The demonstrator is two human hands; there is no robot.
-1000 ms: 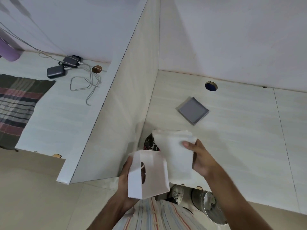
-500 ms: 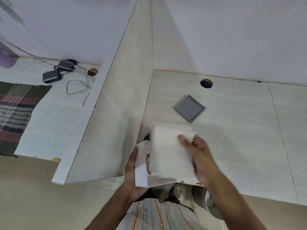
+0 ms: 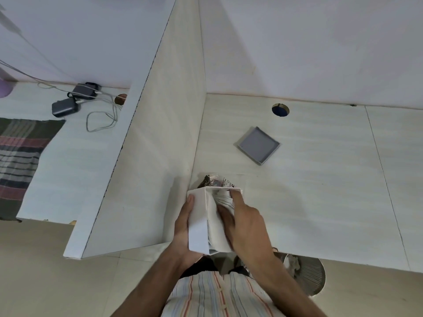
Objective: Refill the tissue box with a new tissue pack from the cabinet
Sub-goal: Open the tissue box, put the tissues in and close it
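Pale tabletop [image 3: 309, 197], near edge: white tissue box [image 3: 198, 221], light thin card, likely crushable, best held by its side walls, clasped in curled left hand [image 3: 183, 227]; soft, compressible tissue pack [image 3: 220, 202] partly inside, right hand [image 3: 245, 221] fingers bent, pressing it in.

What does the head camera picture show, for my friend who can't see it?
A person's left hand holds a white tissue box over a pale desk while the right hand pushes a stack of tissues into it. A gray square lid lies farther back.
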